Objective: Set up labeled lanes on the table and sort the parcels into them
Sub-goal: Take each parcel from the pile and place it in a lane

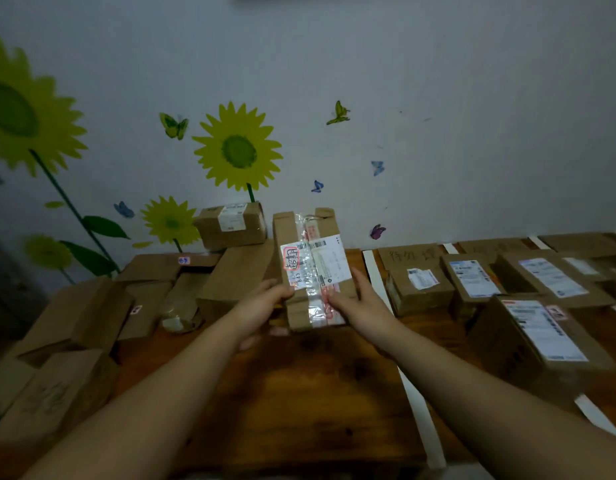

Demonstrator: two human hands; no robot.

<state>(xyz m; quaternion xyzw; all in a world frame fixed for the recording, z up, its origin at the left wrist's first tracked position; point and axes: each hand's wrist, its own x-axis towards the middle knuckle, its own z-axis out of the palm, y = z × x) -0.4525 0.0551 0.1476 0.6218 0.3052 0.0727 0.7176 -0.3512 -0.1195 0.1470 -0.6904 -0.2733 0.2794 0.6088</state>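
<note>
1 parcel [313,271] is held in both hands over the middle of the desk [299,393], toward the far edge; contact with the desk cannot be told. It is made of brown cardboard. 1 strip of clear tape with red print is run down its length. 1 white shipping label with barcodes is stuck across it, and "B43" is printed there. 1 red-bordered handwritten sticker is set at the label's left end.

The near left edge is gripped by the left hand [265,303], fingers curled round it. The near right edge is gripped by the right hand [358,303], thumb on the taped face and fingers along the side.

4 labelled parcels [419,285] are counted on the right side, among white tape strips [375,271]; at least 3 strips are made out. 3 cardboard lane cards [408,254] are laid along the far edge, with handwriting seen on one. At least 6 brown boxes [237,278] are piled at the left side.
</note>
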